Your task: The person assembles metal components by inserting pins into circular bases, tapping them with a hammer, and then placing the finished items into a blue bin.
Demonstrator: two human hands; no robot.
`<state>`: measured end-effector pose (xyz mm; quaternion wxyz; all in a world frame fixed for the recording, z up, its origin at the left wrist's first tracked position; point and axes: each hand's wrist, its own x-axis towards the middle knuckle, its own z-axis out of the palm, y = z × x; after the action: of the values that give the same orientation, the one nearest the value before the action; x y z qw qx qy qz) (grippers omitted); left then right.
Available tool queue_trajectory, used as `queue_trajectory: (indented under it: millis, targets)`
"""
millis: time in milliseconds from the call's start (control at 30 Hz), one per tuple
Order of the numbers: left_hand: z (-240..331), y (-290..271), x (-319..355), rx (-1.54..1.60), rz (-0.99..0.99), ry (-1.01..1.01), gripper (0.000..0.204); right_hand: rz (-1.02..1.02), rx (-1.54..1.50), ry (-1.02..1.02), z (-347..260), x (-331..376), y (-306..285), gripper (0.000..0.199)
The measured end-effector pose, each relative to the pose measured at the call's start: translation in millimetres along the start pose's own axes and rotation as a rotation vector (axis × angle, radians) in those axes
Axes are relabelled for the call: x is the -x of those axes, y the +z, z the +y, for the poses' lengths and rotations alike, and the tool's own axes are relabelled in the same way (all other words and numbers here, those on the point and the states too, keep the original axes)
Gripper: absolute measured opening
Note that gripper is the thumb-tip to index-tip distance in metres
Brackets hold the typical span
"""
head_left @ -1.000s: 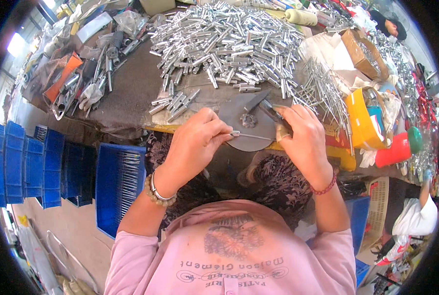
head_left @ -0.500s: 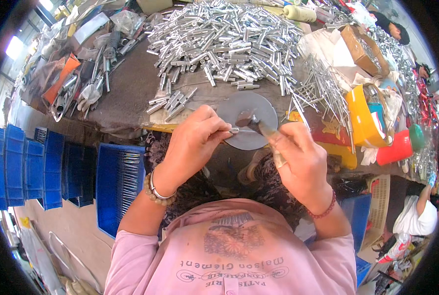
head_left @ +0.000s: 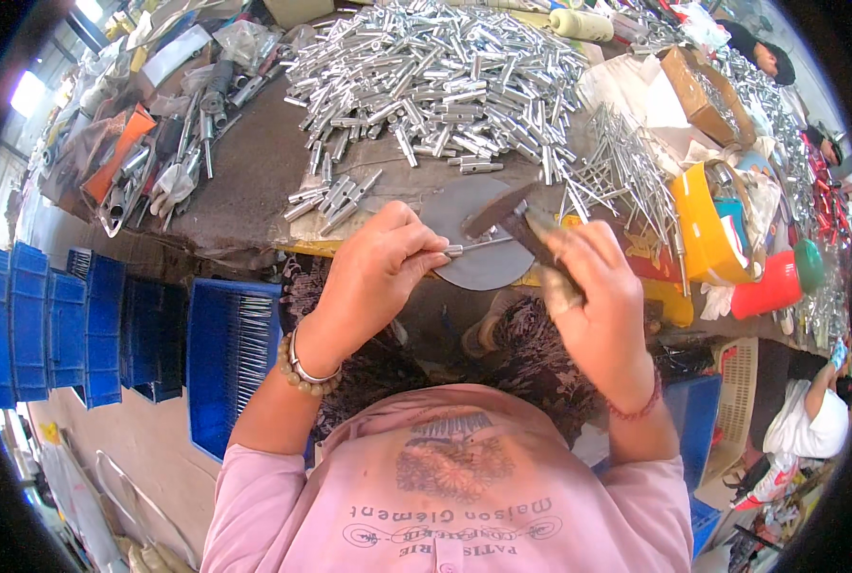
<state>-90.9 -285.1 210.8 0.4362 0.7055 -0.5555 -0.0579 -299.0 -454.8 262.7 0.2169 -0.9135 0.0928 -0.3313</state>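
Observation:
Pinched between the thumb and fingers of my left hand [head_left: 380,277] is a short silver metal tube [head_left: 454,251]. A thin metal rod [head_left: 488,244] runs from its right end across a round grey disc [head_left: 483,275] at the bench's near edge. My right hand [head_left: 598,301] is wrapped round the handle of a hammer, whose dark head [head_left: 495,212] hangs over the disc, slightly blurred. Just beyond my left hand lie several loose tubes [head_left: 335,202]. A large heap of similar tubes [head_left: 435,81] spreads across the far middle of the bench.
Thin rods [head_left: 626,172] lie piled right of the disc, beside a cut yellow container [head_left: 707,224] and a red cup [head_left: 765,286]. Tools and plastic bags crowd the left bench. A blue crate [head_left: 211,363] of rods stands low left. Another person [head_left: 808,420] is at far right.
My right hand has shifted a little right, and the hammer head has lifted off the rod's area. My left hand, with the tube, stays nearly still.

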Motion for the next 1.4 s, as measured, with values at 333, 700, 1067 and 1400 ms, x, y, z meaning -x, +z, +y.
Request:
queue_trajectory:
  millis: [333,700,1067,1400]
  targets:
    - [3,-8,-9,-0.265,-0.063,0.176,0.033,-0.177,0.291,0.024,54,-26,10,0.026]
    - [12,-7,2,-0.324,-0.06,0.188,0.041,-0.169,0.199,0.006,20,-7,13,0.022]
    - [-6,-4,-6,0.004,-0.001,-0.005,0.018,0.019,0.273,0.001,41,-12,15,0.036]
    - [-9,-2,0,0.024,0.024,0.056,0.018,0.051,0.006,-0.096,-2,6,8,0.049]
